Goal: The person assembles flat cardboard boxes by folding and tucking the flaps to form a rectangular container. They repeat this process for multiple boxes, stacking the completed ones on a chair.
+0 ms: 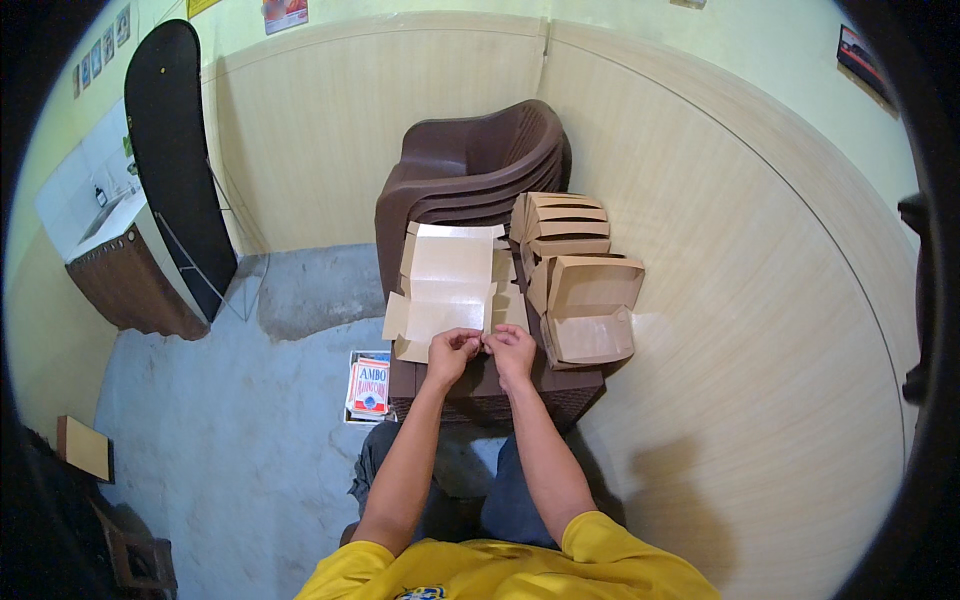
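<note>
A partly unfolded cardboard box blank (pixel 452 262) lies in front of me, its pale inner face up and its side flaps sticking out. My left hand (pixel 455 357) pinches the near edge of this blank close to its right corner. Right beside it, my right hand (pixel 511 356) has its fingers closed on the same corner; the fingertips of both hands nearly meet there. What exactly the fingertips do to the flap is too small to make out. Another brown cardboard piece (pixel 508 290) shows under the blank's right side.
A folded box (pixel 592 312) stands open at the right, with several nested boxes (pixel 566 222) behind it. Stacked brown plastic chairs (pixel 480 165) rise at the back. A container of printed cards or packets (pixel 369 387) sits on the floor at left. A wood-panelled wall (pixel 740 330) curves along the right.
</note>
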Motion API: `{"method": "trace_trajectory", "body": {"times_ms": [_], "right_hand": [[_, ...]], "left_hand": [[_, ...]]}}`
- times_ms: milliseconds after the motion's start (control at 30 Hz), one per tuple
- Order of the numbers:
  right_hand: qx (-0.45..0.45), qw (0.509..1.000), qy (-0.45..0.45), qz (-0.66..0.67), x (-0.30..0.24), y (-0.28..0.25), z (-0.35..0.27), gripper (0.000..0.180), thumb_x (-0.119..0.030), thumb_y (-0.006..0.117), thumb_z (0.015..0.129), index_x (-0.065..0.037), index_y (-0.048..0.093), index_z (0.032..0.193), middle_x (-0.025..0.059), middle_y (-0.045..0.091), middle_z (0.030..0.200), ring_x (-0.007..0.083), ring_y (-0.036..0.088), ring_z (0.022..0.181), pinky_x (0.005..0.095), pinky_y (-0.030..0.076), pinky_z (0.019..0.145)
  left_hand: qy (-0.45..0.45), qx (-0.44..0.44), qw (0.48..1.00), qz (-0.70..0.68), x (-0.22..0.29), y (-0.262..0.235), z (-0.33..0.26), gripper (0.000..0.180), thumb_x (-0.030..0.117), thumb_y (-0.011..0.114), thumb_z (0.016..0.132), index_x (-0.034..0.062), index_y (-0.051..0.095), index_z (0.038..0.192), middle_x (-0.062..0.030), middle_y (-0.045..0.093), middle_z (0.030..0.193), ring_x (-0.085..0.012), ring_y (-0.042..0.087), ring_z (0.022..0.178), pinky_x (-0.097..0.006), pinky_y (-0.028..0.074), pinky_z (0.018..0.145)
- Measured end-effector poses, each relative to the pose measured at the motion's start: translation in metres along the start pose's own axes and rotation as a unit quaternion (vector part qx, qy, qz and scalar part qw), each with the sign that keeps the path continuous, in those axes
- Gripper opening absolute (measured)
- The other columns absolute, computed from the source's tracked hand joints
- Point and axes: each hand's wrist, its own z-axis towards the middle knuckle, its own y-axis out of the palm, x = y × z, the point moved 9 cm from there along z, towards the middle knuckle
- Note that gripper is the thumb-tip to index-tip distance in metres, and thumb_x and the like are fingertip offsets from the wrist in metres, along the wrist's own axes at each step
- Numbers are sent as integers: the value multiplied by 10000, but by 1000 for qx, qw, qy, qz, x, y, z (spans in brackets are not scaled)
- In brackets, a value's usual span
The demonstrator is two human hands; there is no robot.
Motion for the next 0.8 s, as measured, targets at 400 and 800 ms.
{"method": "trace_trajectory", "body": {"times_ms": [400,800], "right_hand": [[-23,999,-32,-8,-1,6,0,383,46,790,888,1,570,1198,99,702,922,166,695,764,296,597,677],[-52,998,-29,-2,-4,8,-4,393,67,772,909,2,572,1241,90,709,925,158,713,822,293,630,742]], "left_hand": [[36,32,999,-3,8,-1,-14,193,40,758,992,-53,774,1161,-72,780,955,-139,717,858,-277,585,791],[-25,17,997,-74,-4,-2,-9,213,24,752,994,-42,740,1196,-75,770,984,-126,703,858,-255,555,735]]}}
